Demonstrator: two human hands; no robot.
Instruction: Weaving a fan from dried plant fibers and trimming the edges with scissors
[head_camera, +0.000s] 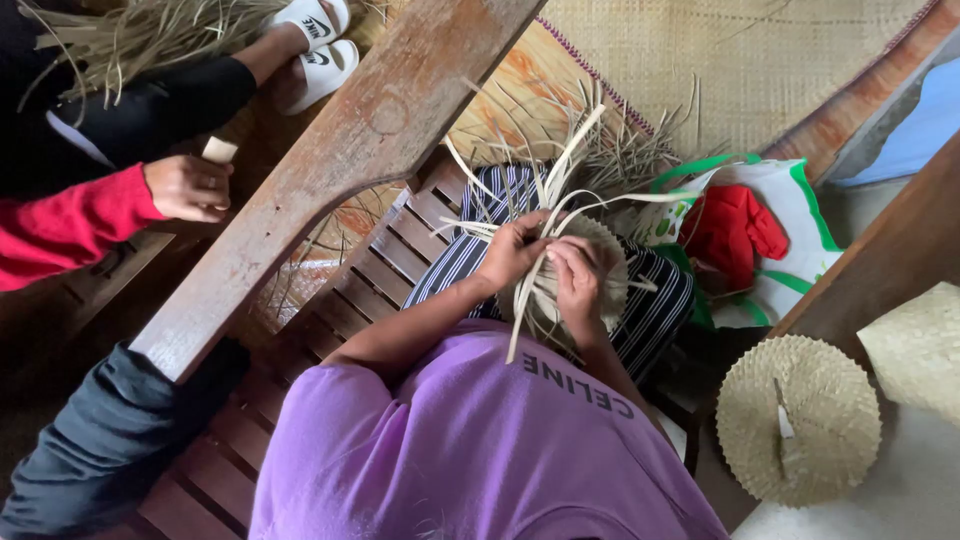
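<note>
While loose strips (560, 165) fan upward, the left hand (512, 250) and right hand (578, 282) both pinch the woven straw piece (610, 262) on the lap.

Our left hand (512, 250) and right hand (577, 283) sit close together, fingers curled tight, both bare arms bent in front of us

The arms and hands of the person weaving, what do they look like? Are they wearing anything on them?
Both arms are bare from the short sleeves of a lilac T-shirt down to the fingers. The left hand and the right hand wear no gloves, and no rings, watch or bracelets show. The shirt has dark lettering across the chest. Striped dark-and-white trousers cover the lap below the hands.
</note>
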